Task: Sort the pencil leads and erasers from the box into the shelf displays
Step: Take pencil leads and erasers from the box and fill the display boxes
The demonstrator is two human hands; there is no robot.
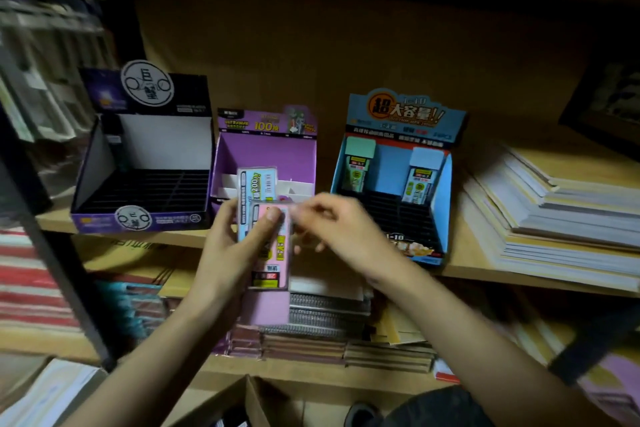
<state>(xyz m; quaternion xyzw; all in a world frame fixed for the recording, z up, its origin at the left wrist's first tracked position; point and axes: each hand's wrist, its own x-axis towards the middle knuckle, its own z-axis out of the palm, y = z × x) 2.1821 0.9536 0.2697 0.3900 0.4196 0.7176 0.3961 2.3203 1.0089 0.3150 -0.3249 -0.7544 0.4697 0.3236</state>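
Fingers of right hand pinch pink pack at top edge, left hand grips it plus blue pack behind. Packs mid-frame, long axis up-down. We figure purple display, straight above fingertips, is the closest slot.

Left display: black, purple trim, white inner walls, black grid. Middle display: purple, white dividers. Right display: blue, red band, orange lettering. Held: pink case, pale blue case behind. Shelf tan. Far left: red-white striped item.
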